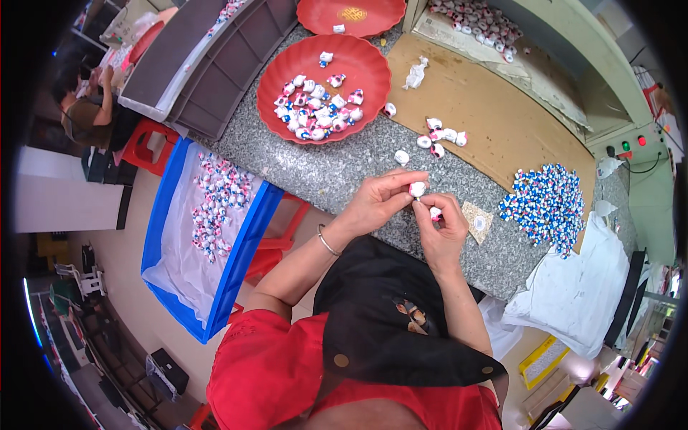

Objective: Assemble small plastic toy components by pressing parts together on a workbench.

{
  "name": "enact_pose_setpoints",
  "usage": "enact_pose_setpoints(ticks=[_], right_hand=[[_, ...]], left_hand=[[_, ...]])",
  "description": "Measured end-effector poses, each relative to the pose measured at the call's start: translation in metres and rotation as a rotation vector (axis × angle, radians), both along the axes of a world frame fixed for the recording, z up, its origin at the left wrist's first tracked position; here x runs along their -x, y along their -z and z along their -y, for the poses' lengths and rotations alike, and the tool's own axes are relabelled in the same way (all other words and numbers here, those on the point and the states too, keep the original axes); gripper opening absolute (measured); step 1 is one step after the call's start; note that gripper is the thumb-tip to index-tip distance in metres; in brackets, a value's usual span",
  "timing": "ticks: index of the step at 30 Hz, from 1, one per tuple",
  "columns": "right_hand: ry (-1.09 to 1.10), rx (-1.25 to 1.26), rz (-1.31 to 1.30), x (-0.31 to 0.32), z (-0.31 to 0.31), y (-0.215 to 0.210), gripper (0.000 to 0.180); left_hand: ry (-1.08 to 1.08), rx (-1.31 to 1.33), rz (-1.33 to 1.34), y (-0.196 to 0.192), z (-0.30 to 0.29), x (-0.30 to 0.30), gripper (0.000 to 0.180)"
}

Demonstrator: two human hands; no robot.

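Note:
My left hand (380, 202) pinches a small white figurine head (417, 189) between thumb and fingertips, above the granite worktop. Just below it, the thumb and forefinger of my right hand (443, 233) are pressed together and reach the head's underside; what they grip is too small to make out. A second white-and-pink head (435, 213) shows by my right fingers; I cannot tell whether it is held in them or lies behind. A loose white head (401, 157) lies beyond my hands, and several more heads (437, 135) sit at the cardboard's edge.
A red scalloped tray (269, 79) holds assembled figurines. To the right lies a pile of small blue-and-white parts (545, 208), near a patterned square card (477, 221). A lined blue crate (161, 208) of figurines stands at left. A grey cabinet (609, 72) bounds the far right.

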State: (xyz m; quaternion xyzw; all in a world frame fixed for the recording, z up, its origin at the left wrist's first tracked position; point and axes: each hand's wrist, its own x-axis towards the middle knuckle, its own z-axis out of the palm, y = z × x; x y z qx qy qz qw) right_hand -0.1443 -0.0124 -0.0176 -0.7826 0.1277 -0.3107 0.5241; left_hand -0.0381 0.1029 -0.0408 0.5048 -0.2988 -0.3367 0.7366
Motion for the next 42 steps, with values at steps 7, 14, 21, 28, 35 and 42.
enact_pose_setpoints(ticks=[7, 14, 21, 28, 35, 42], right_hand=[[0.034, -0.05, -0.017, 0.004, 0.005, 0.007, 0.012], [0.018, -0.037, -0.04, 0.006, 0.004, 0.006, 0.011], [0.0, -0.24, -0.135, 0.008, 0.005, -0.005, 0.019], [-0.087, 0.063, -0.171, 0.008, 0.012, -0.015, 0.035], [-0.095, 0.202, -0.116, 0.01, 0.012, -0.009, 0.036], [-0.119, 0.375, -0.086, 0.012, 0.008, -0.005, 0.039]], left_hand=[[0.005, 0.012, -0.114, -0.013, 0.002, 0.009, 0.042], [-0.016, -0.048, -0.099, -0.011, 0.002, 0.01, 0.039], [-0.049, -0.034, -0.088, -0.007, 0.002, 0.014, 0.037], [-0.012, -0.065, -0.142, -0.007, -0.001, 0.015, 0.035], [-0.015, -0.096, -0.201, -0.006, -0.002, 0.016, 0.03], [0.005, -0.102, -0.322, -0.006, -0.002, 0.013, 0.029]])
